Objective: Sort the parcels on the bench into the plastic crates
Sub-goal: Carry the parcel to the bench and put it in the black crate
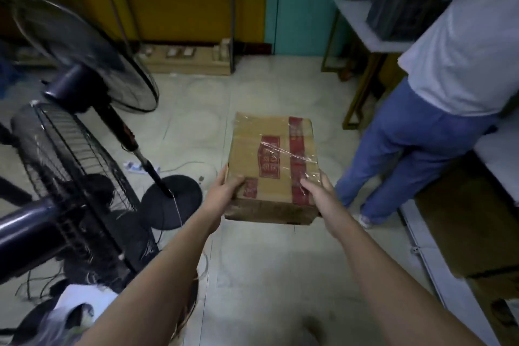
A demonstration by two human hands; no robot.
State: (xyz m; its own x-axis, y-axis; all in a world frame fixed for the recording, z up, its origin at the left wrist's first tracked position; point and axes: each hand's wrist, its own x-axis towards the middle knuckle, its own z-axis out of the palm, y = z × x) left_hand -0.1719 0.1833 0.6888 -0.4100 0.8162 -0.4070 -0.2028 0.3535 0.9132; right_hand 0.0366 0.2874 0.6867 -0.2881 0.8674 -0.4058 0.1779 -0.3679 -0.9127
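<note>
A person holds a cardboard parcel (273, 167) out in front at arm's length, above the tiled floor (252, 275), with one hand at each near corner. The left hand (224, 191) grips the near left corner, thumb laid over the top face and fingers tucked down the side; the right hand (317, 191) grips the near right corner in the same way, thumb on the clear tape that crosses the red printed bands. Taking both near corners likely keeps the flat, wide box level and stops it from swinging, since one hand alone would let it tip. The parcel is carried flat, its long side running away from the person, clear of anything beneath it. No plastic crate shows in this view, so where it is meant to go cannot be told; the judgement is that the parcel is in transit between bench and crate. To the left stand two dark pedestal fans (84, 64), their bases and cables on the floor near the walking path, which could catch a foot. To the right, another person (438, 70) in a pale shirt and blue trousers stands facing a white shelf (362, 25), close beside the route, so the box is probably kept central to pass between them.
</note>
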